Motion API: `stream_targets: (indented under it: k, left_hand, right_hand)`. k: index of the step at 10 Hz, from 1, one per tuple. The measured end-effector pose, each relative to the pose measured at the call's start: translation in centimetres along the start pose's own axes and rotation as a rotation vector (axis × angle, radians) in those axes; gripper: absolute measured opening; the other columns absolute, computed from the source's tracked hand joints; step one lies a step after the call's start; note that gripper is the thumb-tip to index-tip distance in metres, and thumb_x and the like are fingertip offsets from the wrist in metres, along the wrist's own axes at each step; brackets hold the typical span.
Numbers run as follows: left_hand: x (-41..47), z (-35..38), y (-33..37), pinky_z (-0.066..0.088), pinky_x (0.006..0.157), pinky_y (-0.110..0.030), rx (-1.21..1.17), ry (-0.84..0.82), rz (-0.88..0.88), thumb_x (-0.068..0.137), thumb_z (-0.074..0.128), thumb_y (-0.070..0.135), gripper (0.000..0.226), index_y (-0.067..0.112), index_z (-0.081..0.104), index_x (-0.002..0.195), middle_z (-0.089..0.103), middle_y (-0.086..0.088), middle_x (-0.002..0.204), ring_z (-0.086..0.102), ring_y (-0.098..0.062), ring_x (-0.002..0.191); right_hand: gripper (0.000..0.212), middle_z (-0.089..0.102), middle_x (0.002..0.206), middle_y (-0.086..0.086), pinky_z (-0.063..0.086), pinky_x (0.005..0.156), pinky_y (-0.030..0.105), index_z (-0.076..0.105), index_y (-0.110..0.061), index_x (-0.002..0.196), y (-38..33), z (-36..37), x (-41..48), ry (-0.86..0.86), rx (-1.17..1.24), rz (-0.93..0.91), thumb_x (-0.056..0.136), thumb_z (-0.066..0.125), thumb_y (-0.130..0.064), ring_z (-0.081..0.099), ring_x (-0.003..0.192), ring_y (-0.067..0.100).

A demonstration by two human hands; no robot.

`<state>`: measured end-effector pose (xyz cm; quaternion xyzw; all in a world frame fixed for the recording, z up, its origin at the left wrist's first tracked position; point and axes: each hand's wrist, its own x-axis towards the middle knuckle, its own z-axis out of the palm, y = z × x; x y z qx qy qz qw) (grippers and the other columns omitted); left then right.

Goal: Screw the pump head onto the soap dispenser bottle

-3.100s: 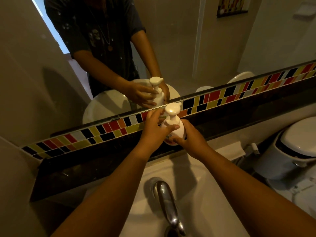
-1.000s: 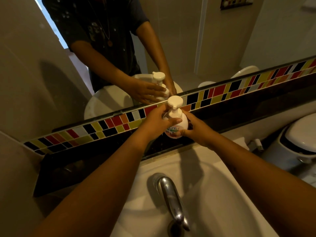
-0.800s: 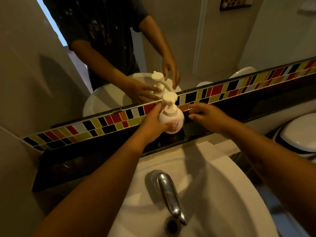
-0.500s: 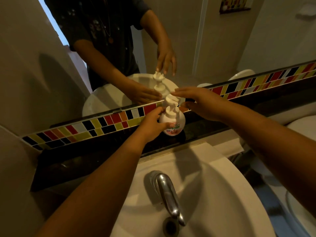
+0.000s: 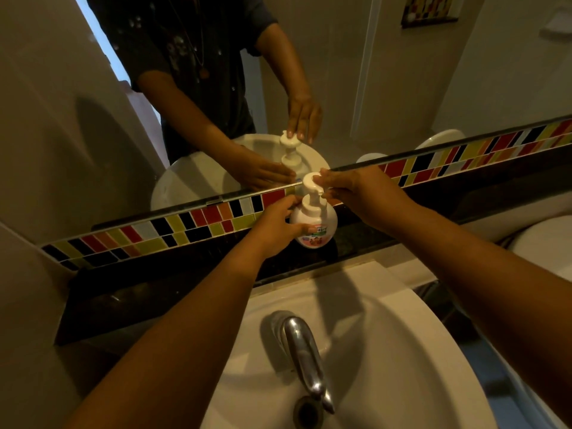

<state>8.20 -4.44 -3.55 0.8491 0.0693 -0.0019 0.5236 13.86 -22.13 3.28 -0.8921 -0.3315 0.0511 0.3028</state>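
Left hand (image 5: 276,225) grips bottle (image 5: 314,222); right hand (image 5: 356,190) fingertips touch pump head (image 5: 310,182)

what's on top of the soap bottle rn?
The white pump head sits on the soap bottle; right hand fingertips rest on its top. Left hand grips the bottle's side. How far the threads are engaged is hidden.

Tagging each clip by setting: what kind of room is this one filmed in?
Almost certainly a bathroom. A white basin with a chrome tap sits below a wall mirror, and a soap bottle stands on the dark ledge between them.
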Motion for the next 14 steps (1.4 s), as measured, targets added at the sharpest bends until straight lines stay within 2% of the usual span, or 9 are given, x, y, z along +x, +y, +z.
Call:
stream_targets:
  k: [2,3,4,6,8,10,12,13,14]
  left_hand:
    - [-1.1,-1.6,-0.6,0.052,0.097,-0.041,-0.085,0.037,-0.015,0.079,0.075,0.012,0.061,0.027,0.05,0.132,0.057,0.002,0.136,0.055,-0.017,0.124]
    - [-2.4,-3.4,-1.4,0.052,0.098,-0.043,-0.134,0.085,-0.023,0.075,0.078,0.015,0.066,0.027,0.05,0.133,0.059,0.003,0.135,0.057,-0.017,0.122]
    - [-3.9,-5.4,-2.2,0.051,0.099,-0.041,-0.148,0.131,-0.04,0.077,0.077,0.014,0.065,0.024,0.049,0.135,0.058,0.001,0.136,0.056,-0.017,0.123]
    - [-7.0,-9.0,-4.2,0.051,0.097,-0.038,-0.152,0.27,-0.1,0.076,0.077,0.007,0.066,0.018,0.049,0.135,0.056,-0.003,0.138,0.055,-0.02,0.123]
    - [-7.8,-9.9,-6.1,0.052,0.097,-0.043,-0.188,0.314,-0.138,0.074,0.078,0.007,0.065,0.018,0.052,0.132,0.058,-0.005,0.135,0.057,-0.025,0.122]
    - [-6.6,-8.9,-6.2,0.053,0.09,-0.03,-0.232,0.368,-0.131,0.074,0.079,0.008,0.057,0.012,0.054,0.125,0.059,-0.005,0.132,0.058,-0.022,0.12]
    - [-6.1,-8.7,-6.2,0.053,0.076,-0.022,-0.225,0.419,-0.131,0.077,0.076,0.009,0.05,0.014,0.055,0.123,0.06,-0.005,0.132,0.059,-0.023,0.118]
    - [-6.0,-8.4,-6.6,0.054,0.088,-0.032,-0.202,0.431,-0.145,0.076,0.078,0.013,0.051,0.016,0.053,0.121,0.059,-0.005,0.132,0.058,-0.024,0.12]
    - [-7.1,-8.0,-7.2,0.051,0.092,-0.034,-0.062,0.559,-0.168,0.072,0.082,0.028,0.061,0.019,0.051,0.124,0.055,0.001,0.127,0.055,-0.018,0.115]
  right_hand:
    - [0.066,0.052,0.143,0.009,0.047,0.103,0.042,0.038,-0.029,0.145,-0.7,1.3,-0.5,0.045,0.184,0.117,0.086,0.065,-0.02,0.052,0.128,0.025]
    - [0.065,0.055,0.139,0.006,0.049,0.1,0.042,0.041,-0.028,0.143,-1.6,3.9,-0.7,-0.044,0.269,0.177,0.085,0.067,-0.02,0.055,0.124,0.023]
    - [0.052,0.062,0.133,0.003,0.049,0.099,0.052,0.054,-0.028,0.134,-2.7,7.0,-0.3,-0.128,0.391,0.16,0.085,0.067,-0.021,0.059,0.122,0.023]
    - [0.046,0.063,0.132,0.005,0.047,0.103,0.049,0.058,-0.021,0.132,-6.3,10.9,1.7,-0.134,0.476,0.149,0.086,0.065,-0.019,0.057,0.124,0.026]
    - [0.049,0.062,0.134,0.006,0.046,0.102,0.046,0.057,-0.022,0.134,-7.1,13.9,2.3,-0.115,0.446,0.15,0.086,0.066,-0.021,0.056,0.125,0.028]
    - [0.048,0.061,0.135,0.007,0.045,0.104,0.051,0.057,-0.019,0.134,-5.9,14.3,2.4,-0.026,0.469,0.191,0.087,0.063,-0.022,0.056,0.125,0.029]
    - [0.048,0.06,0.137,0.007,0.042,0.105,0.045,0.055,-0.019,0.136,-5.8,14.8,2.6,0.02,0.469,0.193,0.089,0.062,-0.022,0.054,0.127,0.029]
    - [0.045,0.063,0.131,0.006,0.044,0.099,0.036,0.057,-0.019,0.133,-5.4,14.9,1.8,0.071,0.438,0.168,0.088,0.063,-0.024,0.058,0.122,0.025]
    - [0.042,0.065,0.125,0.006,0.048,0.094,0.034,0.058,-0.02,0.128,-3.8,14.7,0.7,0.195,0.298,0.185,0.088,0.062,-0.029,0.061,0.116,0.023]
